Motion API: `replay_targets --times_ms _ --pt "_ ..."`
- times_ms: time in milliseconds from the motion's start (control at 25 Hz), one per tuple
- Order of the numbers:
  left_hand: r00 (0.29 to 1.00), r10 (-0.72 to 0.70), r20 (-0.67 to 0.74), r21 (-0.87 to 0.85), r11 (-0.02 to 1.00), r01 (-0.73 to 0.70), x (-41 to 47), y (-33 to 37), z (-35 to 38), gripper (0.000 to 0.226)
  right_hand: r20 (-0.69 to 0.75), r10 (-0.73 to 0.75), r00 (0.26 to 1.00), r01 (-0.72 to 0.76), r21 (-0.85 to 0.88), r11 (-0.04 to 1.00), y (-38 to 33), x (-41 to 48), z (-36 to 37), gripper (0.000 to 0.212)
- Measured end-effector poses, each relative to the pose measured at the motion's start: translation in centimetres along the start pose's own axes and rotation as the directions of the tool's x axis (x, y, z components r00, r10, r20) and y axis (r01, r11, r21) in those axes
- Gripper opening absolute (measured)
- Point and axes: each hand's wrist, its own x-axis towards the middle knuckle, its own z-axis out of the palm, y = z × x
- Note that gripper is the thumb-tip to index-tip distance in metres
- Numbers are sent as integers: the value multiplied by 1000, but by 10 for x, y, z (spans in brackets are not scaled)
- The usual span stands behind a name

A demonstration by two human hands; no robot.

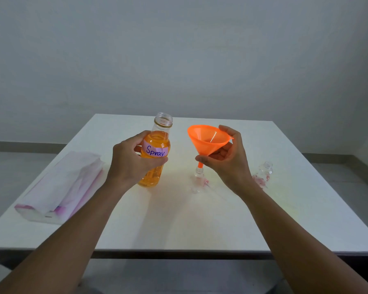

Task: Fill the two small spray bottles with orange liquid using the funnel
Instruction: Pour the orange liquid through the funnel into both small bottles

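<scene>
My left hand [132, 158] grips a clear uncapped bottle [155, 151] of orange liquid with a pink label reading "Spray", held upright just above the table. My right hand [225, 153] holds an orange funnel [208, 139] by its cone. The funnel's spout sits in the neck of a small clear spray bottle [199, 177] standing on the table below it. A second small clear bottle [264, 172] with pink flower marks stands uncapped to the right, partly hidden by my right wrist.
A white table [178, 219] carries everything. A pack of white tissues in pink-edged wrapping [60, 187] lies at the left. A grey wall stands behind the table's far edge, with floor on both sides.
</scene>
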Motion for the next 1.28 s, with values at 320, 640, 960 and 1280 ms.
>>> replay_targets --times_ms 320,640,960,1280 --pt "1000 7 15 -10 1000 -7 2 -5 5 76 0 -67 998 67 -44 997 0 -5 0 96" --pt "999 -33 17 9 999 33 2 -9 8 82 27 -82 996 84 -90 992 -2 -7 -1 94" --pt "999 -50 8 -44 998 50 -2 -12 12 80 92 -42 995 52 -114 992 19 -14 -6 97" --pt "994 -98 38 -100 990 102 -12 -26 18 89 59 -60 996 72 -241 968 -3 -13 -11 105"
